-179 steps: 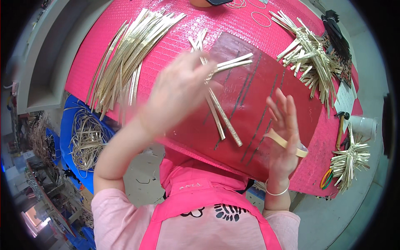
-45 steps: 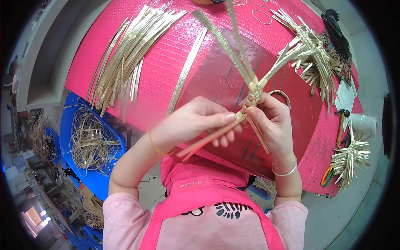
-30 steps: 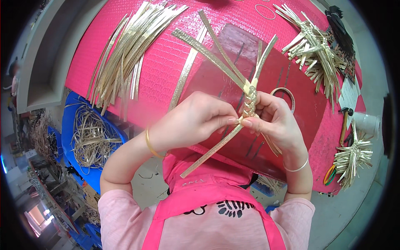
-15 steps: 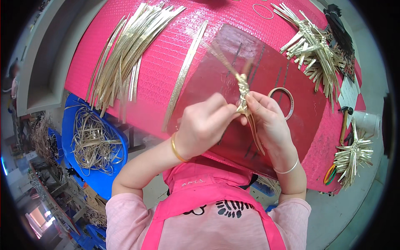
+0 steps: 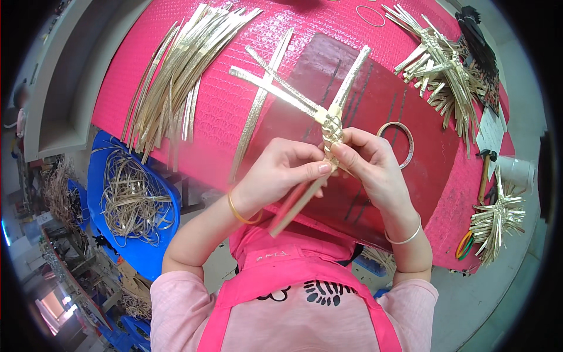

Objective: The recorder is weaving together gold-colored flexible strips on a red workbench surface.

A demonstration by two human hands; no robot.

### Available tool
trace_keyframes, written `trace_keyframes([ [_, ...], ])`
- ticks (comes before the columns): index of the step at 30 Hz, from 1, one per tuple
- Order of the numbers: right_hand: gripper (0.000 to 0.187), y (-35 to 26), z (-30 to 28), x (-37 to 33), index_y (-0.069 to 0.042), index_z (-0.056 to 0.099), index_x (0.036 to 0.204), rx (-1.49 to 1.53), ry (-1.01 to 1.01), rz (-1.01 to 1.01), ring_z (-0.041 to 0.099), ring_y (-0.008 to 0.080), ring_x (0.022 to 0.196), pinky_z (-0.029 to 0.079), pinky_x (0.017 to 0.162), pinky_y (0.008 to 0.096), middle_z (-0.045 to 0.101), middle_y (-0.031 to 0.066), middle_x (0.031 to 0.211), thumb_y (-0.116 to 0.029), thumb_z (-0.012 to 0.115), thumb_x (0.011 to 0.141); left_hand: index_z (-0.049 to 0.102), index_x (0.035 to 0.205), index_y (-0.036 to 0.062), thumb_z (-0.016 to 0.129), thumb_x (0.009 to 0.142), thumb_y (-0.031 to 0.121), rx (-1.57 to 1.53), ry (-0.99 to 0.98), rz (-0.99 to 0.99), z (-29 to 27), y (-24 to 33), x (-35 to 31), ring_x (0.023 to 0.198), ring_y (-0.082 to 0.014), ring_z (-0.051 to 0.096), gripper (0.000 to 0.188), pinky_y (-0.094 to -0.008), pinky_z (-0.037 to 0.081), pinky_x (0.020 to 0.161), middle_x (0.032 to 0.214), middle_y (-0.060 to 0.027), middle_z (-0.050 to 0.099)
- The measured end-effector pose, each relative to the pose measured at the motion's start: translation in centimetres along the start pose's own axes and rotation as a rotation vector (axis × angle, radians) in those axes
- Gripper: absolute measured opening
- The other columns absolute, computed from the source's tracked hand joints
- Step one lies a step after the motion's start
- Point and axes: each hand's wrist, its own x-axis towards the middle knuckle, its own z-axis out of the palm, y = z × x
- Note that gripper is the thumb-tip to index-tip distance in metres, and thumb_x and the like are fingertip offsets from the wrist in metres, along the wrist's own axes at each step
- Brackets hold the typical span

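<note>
Between my hands is a braid of gold strips (image 5: 332, 130), with loose strip ends fanning out at its top and tails hanging toward my apron. My right hand (image 5: 375, 170) pinches the braided part between thumb and fingers. My left hand (image 5: 287, 170) is closed on the strips at the braid's lower end, thumb pressed to the fingers. Beneath is a dark red mat (image 5: 404, 193). A single long gold strip bundle (image 5: 255, 120) lies left of the mat, partly crossed by the braid's ends.
A roll of tape (image 5: 404, 132) lies on the mat. A large pile of gold strips (image 5: 185, 76) covers the left of the pink table (image 5: 234, 64). Finished-looking woven bundles (image 5: 446, 64) sit far right. A blue tub (image 5: 167, 234) with tangled strips stands left, below the table edge.
The braid has turned and shifted slightly left. Its upper ends, blurred before, now spread apart, and the tails point down to the left. My left hand has moved lower along it.
</note>
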Motion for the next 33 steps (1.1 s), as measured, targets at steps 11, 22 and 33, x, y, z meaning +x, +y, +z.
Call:
trace_keyframes([
  [11,0.016,0.9,1.2,-0.2,0.000,0.051,0.086,0.155,-0.003,-0.041,0.047,0.0050,0.056,0.037,0.048,0.0167,0.053,0.0026,0.074,-0.014,0.054,0.081,0.056,0.069,-0.0011,0.054,0.076,0.009,-0.335,0.020,0.085,-0.6,-1.7,0.1,0.047,-0.0026,0.040,0.012,-0.0182,0.029,0.040,0.057,-0.0004,0.050],
  [22,0.015,-3.8,-3.4,-1.9,0.001,0.058,0.080,-0.523,0.502,-0.426,0.046,0.0037,0.060,0.036,0.051,0.0185,0.052,-0.0006,0.065,-0.013,0.053,0.080,0.057,0.072,-0.0025,0.055,0.077,0.007,0.539,0.118,0.242,-1.3,0.6,0.6,0.060,-0.0058,0.050,0.011,-0.0206,0.040,0.053,0.065,-0.0019,0.055],
  [33,0.025,-5.6,-9.6,2.1,0.000,0.056,0.098,-0.800,0.539,-0.313,0.053,0.0077,0.070,0.041,0.062,0.0202,0.059,0.0047,0.081,-0.019,0.051,0.082,0.054,0.076,0.0036,0.064,0.066,0.025,1.207,0.838,0.114,-10.5,-0.2,6.7,0.069,-0.0279,0.056,0.026,-0.0382,0.043,0.060,0.075,-0.0114,0.057],
])
